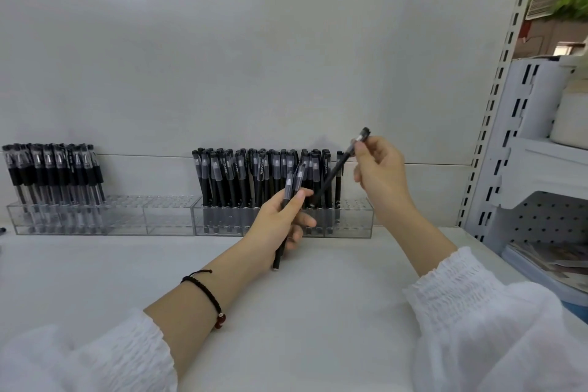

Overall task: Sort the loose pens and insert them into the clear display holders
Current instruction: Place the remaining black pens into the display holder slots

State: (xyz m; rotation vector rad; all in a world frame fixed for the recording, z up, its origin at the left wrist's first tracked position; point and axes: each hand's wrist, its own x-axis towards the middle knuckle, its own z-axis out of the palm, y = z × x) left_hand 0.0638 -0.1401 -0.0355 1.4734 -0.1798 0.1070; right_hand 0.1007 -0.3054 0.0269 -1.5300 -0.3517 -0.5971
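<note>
Your right hand (378,175) pinches a single black pen (346,158) by its capped end, the barrel slanting down toward your left hand (280,221). Whether its tip sits in a hole cannot be told. The hands are apart. Your left hand grips a small bundle of pens (290,188), caps up, thumb across them. It sits in front of the clear holder (353,219) just beyond both hands and blocks its middle section. Standing pens (251,175) crowd that holder; free holes show below your right hand. Far out past your left hand, a second clear holder (159,216) abuts the first, with another batch of pens (54,169) at its far end. A black bracelet (203,288) circles your left wrist. Beyond your right hand rises a slotted shelf post (496,105), with stacked papers (547,264) lying past it.
</note>
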